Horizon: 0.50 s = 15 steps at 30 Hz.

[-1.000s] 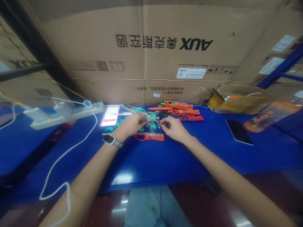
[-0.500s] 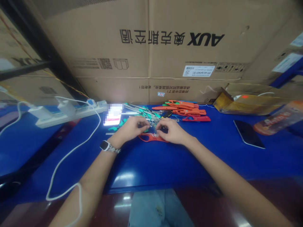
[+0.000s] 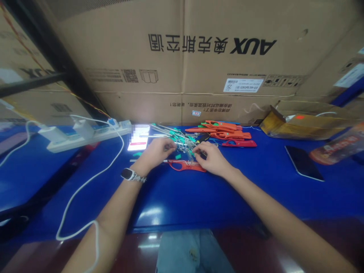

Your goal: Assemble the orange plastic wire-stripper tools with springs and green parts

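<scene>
A red lighter casing half [image 3: 189, 167], apparently from a long-nosed gas lighter, lies on the blue table in front of me with a metal rod at its left end. My left hand [image 3: 157, 152] is above its left side, fingertips pinched together; what they hold, if anything, is too small to tell. Over the casing's right end is my right hand [image 3: 212, 157], thumb and fingers closed, their contents hidden. Just beyond both hands lies a tangled heap of thin wires [image 3: 183, 145], metal tubes and small green plastic parts [image 3: 178, 156].
Orange and red lighter casings [image 3: 227, 133] are piled at the back right, near a yellow-brown open box [image 3: 280, 125], a dark phone [image 3: 303, 163] and a bottle [image 3: 335, 148]. A lit screen [image 3: 138, 138], power strip [image 3: 93, 133] and white cable [image 3: 85, 182] lie left. Cardboard [image 3: 199, 79] stands behind.
My hands have moved slightly apart, with more of the wire heap and the red casing showing between them. The whole view has shifted a little.
</scene>
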Available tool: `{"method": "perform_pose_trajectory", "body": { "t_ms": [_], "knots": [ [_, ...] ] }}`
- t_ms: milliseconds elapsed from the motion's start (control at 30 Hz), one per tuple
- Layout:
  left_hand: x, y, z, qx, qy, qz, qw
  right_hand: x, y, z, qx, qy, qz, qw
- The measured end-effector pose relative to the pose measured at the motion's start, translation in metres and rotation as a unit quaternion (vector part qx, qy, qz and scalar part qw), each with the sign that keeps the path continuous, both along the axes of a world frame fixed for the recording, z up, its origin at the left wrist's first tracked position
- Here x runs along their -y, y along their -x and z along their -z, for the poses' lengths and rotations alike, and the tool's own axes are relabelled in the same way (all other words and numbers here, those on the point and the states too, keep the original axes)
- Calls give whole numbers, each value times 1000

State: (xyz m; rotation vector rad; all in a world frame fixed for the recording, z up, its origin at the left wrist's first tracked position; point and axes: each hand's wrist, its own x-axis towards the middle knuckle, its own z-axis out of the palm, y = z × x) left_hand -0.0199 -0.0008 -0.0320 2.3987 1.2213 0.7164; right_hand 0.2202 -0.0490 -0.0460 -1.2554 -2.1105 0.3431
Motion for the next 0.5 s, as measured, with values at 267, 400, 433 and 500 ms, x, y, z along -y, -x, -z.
{"method": "perform_pose_trajectory", "body": {
  "t_ms": [267,400,433,500],
  "knots": [
    [0,-9,6,-63,-41,3,997,-24,42,-22,221,-30,3,975],
    [-3,-2,6,-53,-37,-5,998,-30,57,-30,291,-41,13,956],
    [-4,-1,6,-51,-37,-6,998,-31,59,-31,298,-40,13,954],
    [-6,2,7,-46,-41,-9,998,-33,58,-31,307,-46,10,951]
  ]
}}
